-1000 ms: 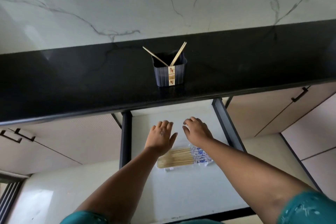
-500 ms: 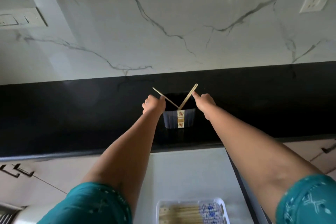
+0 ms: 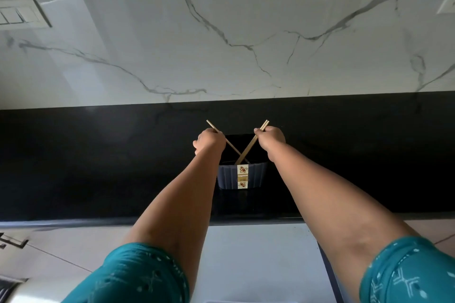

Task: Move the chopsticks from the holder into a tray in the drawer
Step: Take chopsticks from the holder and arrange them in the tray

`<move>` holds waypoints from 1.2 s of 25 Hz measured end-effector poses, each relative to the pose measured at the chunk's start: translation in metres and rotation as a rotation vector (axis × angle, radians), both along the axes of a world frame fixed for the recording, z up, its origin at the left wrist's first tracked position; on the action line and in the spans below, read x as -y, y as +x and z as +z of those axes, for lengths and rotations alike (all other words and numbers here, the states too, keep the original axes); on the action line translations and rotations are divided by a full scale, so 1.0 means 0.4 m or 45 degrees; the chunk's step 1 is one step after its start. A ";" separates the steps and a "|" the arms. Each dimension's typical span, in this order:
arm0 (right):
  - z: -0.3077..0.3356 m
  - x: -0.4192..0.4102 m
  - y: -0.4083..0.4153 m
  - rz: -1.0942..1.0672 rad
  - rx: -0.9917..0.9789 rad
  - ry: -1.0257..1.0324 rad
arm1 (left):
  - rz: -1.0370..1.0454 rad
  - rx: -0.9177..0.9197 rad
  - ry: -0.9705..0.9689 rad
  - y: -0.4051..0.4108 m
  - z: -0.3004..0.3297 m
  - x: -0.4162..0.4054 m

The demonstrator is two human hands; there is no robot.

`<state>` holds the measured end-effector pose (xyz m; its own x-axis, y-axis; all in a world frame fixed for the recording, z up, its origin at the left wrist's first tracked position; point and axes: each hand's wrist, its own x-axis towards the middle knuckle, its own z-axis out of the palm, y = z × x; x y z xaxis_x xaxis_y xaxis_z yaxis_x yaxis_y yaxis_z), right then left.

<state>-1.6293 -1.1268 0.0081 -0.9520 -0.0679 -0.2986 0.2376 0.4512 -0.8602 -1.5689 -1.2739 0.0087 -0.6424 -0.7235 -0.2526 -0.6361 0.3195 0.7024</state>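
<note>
Up on the black counter [image 3: 98,167], both hands grip chopsticks that cross inside the dark holder [image 3: 242,177]. The left hand [image 3: 209,141] curls round a single chopstick [image 3: 229,144], whose top pokes out above the knuckles. The right hand [image 3: 270,140] pinches a pair [image 3: 251,146] near the top, tips just clear of the fingers [image 3: 258,131]. All lower ends sit in the holder, behind its label [image 3: 242,176]. Below, the open drawer [image 3: 258,261] shows between teal sleeves [image 3: 138,275].

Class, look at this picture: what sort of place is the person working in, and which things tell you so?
Most likely a home kitchen: a black countertop under a marble-look wall, and a chopstick holder on it.
</note>
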 end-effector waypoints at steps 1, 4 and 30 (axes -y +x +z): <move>0.003 0.001 0.002 -0.017 -0.009 -0.024 | 0.047 -0.049 0.030 -0.002 0.002 -0.005; 0.022 -0.002 0.008 -0.020 -0.102 0.000 | 0.139 -0.302 0.141 -0.007 0.017 -0.021; 0.308 -0.044 0.376 0.303 -0.825 0.019 | 0.067 -1.113 0.452 0.282 0.307 -0.162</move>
